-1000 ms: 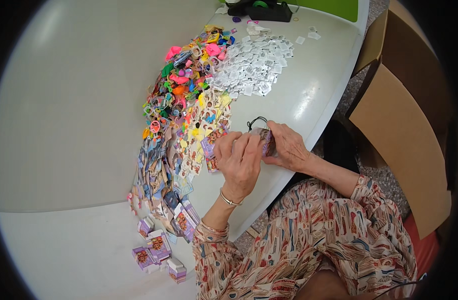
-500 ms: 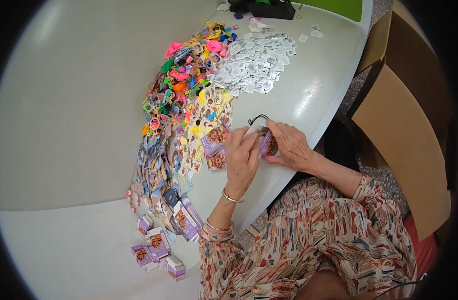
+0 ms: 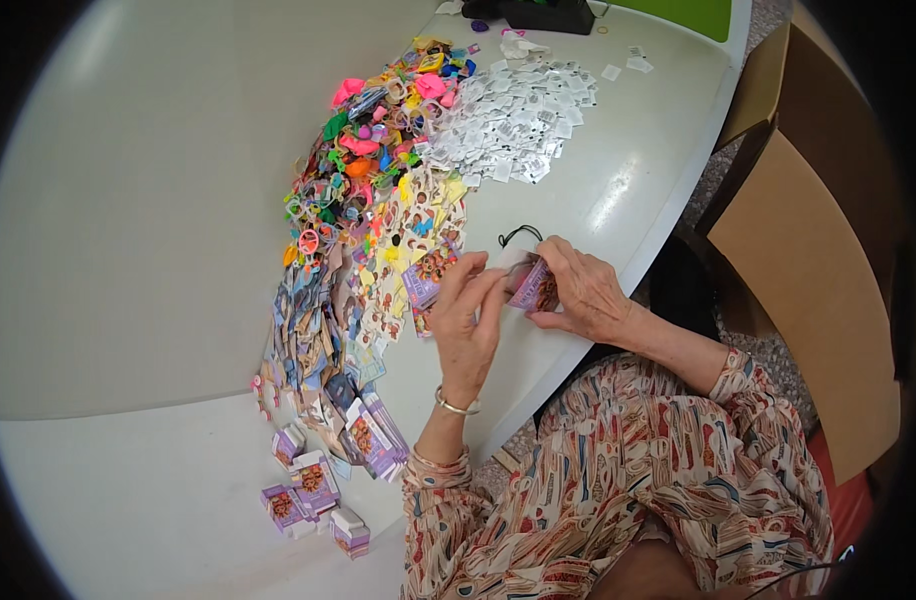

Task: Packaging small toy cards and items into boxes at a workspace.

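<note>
A small purple printed box [image 3: 531, 290] with a white flap sits in my right hand [image 3: 586, 292], gripped between thumb and fingers. My left hand [image 3: 464, 325] is just left of it, its fingers bent and apart, tips near the box's flap end. I make out nothing held in it. A loop of black cord [image 3: 521, 233] shows just beyond the box. Left of my left hand, more purple boxes [image 3: 427, 274] lie on the table, partly covered by that hand.
Left of my hands runs a long heap of colourful small toys [image 3: 363, 150], cartoon-printed papers [image 3: 408, 240] and folded leaflets [image 3: 313, 310]. White square packets [image 3: 518, 115] are piled beyond. Flat purple cartons [image 3: 376, 438] and several boxes [image 3: 313, 482] lie near left. An open cardboard carton [image 3: 793, 290] stands right.
My left hand has drawn slightly left, away from the box, and its fingers have spread. More of the box's printed side shows. My right hand keeps its hold.
</note>
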`<state>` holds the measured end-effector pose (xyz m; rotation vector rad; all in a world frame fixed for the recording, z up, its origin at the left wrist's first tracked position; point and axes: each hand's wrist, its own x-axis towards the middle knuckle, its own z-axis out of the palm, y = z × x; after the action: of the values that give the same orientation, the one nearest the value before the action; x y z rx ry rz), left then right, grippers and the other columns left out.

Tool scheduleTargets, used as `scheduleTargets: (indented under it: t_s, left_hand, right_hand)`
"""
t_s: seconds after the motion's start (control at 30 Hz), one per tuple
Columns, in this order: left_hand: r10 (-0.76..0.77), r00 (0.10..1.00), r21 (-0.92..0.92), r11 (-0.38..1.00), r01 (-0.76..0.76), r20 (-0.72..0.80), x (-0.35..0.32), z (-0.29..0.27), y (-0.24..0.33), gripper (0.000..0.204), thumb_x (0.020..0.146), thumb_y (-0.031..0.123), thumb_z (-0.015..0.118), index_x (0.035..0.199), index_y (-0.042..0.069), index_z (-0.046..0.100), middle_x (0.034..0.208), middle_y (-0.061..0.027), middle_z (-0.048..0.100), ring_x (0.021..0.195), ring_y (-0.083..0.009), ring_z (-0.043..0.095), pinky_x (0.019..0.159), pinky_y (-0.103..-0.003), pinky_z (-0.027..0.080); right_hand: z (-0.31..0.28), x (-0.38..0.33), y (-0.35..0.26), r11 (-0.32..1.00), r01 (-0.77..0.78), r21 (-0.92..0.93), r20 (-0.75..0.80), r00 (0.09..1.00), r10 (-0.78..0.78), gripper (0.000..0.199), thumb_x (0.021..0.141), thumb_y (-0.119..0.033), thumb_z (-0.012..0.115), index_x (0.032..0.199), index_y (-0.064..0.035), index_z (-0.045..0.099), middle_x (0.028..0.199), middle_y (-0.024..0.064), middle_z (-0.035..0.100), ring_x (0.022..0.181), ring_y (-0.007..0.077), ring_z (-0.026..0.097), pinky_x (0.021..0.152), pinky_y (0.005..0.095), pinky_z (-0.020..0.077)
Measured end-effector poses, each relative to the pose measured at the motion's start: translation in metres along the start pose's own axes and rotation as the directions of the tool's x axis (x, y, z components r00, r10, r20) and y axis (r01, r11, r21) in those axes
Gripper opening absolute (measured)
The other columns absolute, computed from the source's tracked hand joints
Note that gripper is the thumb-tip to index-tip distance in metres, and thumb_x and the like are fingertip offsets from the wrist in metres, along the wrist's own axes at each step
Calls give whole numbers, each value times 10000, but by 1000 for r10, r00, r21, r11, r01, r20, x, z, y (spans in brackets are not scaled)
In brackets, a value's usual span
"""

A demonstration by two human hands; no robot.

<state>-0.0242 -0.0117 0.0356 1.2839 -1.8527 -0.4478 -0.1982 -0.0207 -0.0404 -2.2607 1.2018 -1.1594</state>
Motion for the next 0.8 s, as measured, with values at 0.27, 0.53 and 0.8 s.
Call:
scheduleTargets:
  t_s: [0.27,0.53,0.8]
  left_hand:
    - [-52,980,58,997,42,191,2,2,-3,112,876,24,609,963,-5,674,980,-109,641,813,-161,611,730,-266,478]
    - [-436,887,-577,689,438,153,-25,-4,0,286,962,112,543,1210,-24,504,1101,-90,619,962,-133,584,845,-287,478]
    - [-450,870,-629,621,468,203,-39,11,-8,376,963,198,559,1263,-21,500,1050,-63,627,910,-138,604,793,-318,536]
  right_hand:
    - [-9,4,0,993,109,-36,72,992,-106,942,574,-262,845,1331,-27,335,1054,156,510,868,313,564,768,391,464]
    - [-9,3,3,991,137,10,98,986,-137,842,592,-247,833,1255,-40,358,1110,181,512,911,347,568,795,401,469]
    - [-7,0,-3,998,60,25,97,993,-62,875,590,-180,832,1274,-11,314,1113,212,498,901,380,575,738,420,501]
